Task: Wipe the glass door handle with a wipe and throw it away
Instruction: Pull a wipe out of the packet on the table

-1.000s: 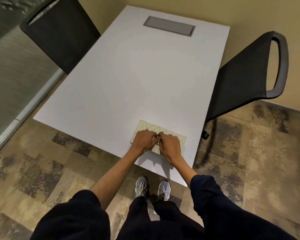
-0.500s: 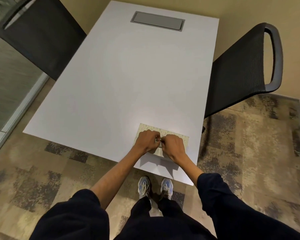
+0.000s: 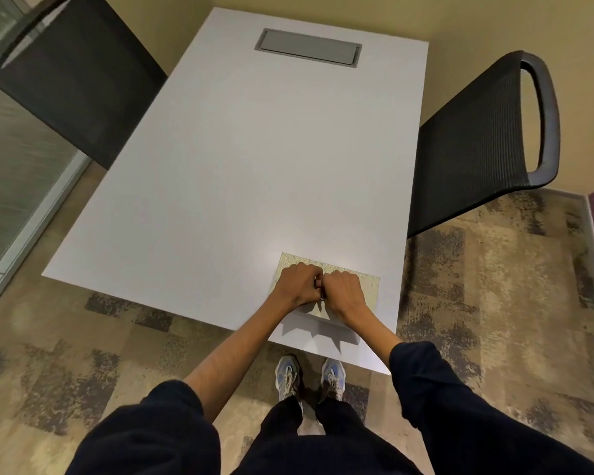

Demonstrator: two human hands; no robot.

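A flat, pale patterned wipe pack (image 3: 369,291) lies near the front right corner of the white table (image 3: 254,159). Both my hands rest on top of it with the fingers curled. My left hand (image 3: 297,286) and my right hand (image 3: 344,290) meet knuckle to knuckle over the pack's middle and pinch something small and dark there, which I cannot make out. Most of the pack is covered by my hands. No loose wipe shows. No door handle is in view.
A black mesh chair (image 3: 474,142) stands at the table's right side and another black chair (image 3: 72,87) at the far left. A grey cable hatch (image 3: 307,51) sits in the table's far end. A glass wall (image 3: 11,159) runs along the left. Patterned carpet lies underfoot.
My hands stay closed together on the pack in the same spot. Only the head view has shifted a little, bringing the table more to the centre.
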